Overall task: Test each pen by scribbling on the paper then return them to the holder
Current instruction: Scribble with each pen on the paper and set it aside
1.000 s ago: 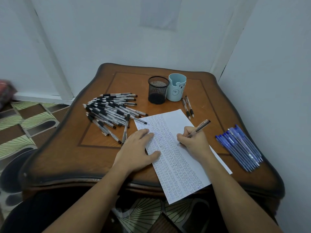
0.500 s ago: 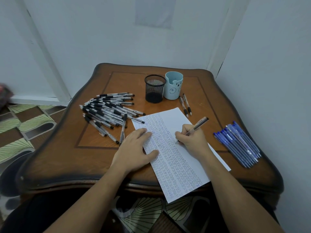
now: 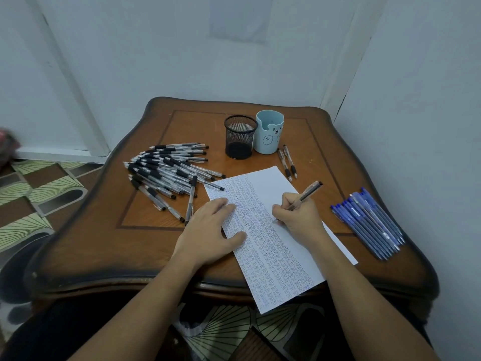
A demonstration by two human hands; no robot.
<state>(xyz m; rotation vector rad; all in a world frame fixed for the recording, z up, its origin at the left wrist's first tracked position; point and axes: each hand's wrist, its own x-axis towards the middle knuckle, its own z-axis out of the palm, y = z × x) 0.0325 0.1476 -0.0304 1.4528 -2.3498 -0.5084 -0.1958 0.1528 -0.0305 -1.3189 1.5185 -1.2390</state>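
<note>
Overhanging the near edge of the brown wooden tabletop (image 3: 104,243), a white sheet of paper (image 3: 276,259) filled with rows of blue scribbles is pinned at its left margin by the left hand (image 3: 208,230), which is laid flat with straight fingers and nothing held. Just right of it, a clear-barrelled pen (image 3: 308,193) is pinched in the closed grip of the right hand (image 3: 299,220), its tip set down at the paper. Farther right, a row of blue pens (image 3: 369,225) is laid side by side; to the left, a heap of black-and-clear pens (image 3: 169,173) is spread. Beyond the paper, two loose pens (image 3: 287,162) are seen beside a pale blue cup with a bear face (image 3: 269,135), next to which a black mesh holder (image 3: 240,136) is stood.
</note>
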